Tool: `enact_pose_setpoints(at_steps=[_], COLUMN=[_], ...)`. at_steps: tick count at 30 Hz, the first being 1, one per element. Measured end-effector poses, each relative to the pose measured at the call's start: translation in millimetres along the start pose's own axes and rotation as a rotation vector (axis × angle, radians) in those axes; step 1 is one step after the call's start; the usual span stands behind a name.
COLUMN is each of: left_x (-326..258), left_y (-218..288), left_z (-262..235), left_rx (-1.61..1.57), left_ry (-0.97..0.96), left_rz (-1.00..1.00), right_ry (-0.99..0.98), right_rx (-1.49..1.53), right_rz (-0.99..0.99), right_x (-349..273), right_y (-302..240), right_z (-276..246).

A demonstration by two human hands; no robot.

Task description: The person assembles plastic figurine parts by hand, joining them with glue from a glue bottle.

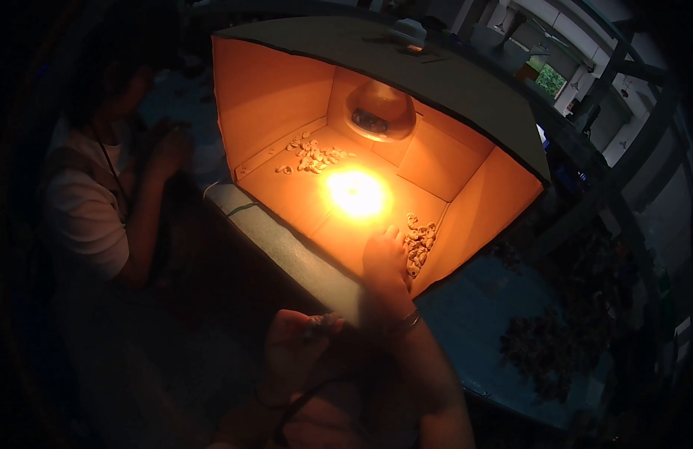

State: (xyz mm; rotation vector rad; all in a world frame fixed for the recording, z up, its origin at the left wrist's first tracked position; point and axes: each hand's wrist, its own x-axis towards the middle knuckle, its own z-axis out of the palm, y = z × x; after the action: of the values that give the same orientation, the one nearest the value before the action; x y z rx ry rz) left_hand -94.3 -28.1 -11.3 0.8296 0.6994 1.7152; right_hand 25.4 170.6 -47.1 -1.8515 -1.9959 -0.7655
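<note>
A lamp-lit cardboard box stands open toward me, its inside glowing orange. My right hand reaches over its front edge and rests on the box floor, fingers stretched forward and holding nothing I can see. Just right of those fingers lies a pile of small curled brownish pieces, perhaps shells. A second, paler pile of similar pieces is spread at the back left of the box. Outside the box, low in front, my left hand is closed in a pinch on something small and greyish, too dark to name.
A lamp hangs inside the box, casting a bright spot on its floor. Along the front runs a pale padded edge. Dark clumps lie on a blue surface at right. Another person works at left.
</note>
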Motion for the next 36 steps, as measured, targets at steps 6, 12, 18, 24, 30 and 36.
enact_pose_setpoints(at_steps=[6,12,18,24,30,36], left_x=[4,5,-2,-8,-10,-6], left_y=[2,-14,-28,-46,-61,-60], left_z=[5,19,53,76,77,82], left_rx=[-0.017,-0.134,-0.184,-0.223,-0.045,-0.211], left_ry=[-0.053,-0.19,-0.394,-0.519,-0.547,-0.582], left_rz=[-0.093,-0.144,-0.307,-0.403,-0.485,-0.544], right_ry=[-0.024,-0.048,-0.088,-0.035,-0.013,-0.031], right_rx=[0.92,1.263,1.376,1.208,1.239,1.148], right_rz=[-0.328,-0.159,-0.049,-0.11,-0.12,-0.264], right_x=[-37,-79,-90,-98,-105,-96], right_y=[20,79,121,152,168,176], right_z=[-83,-139,-152,-165,-157,-157])
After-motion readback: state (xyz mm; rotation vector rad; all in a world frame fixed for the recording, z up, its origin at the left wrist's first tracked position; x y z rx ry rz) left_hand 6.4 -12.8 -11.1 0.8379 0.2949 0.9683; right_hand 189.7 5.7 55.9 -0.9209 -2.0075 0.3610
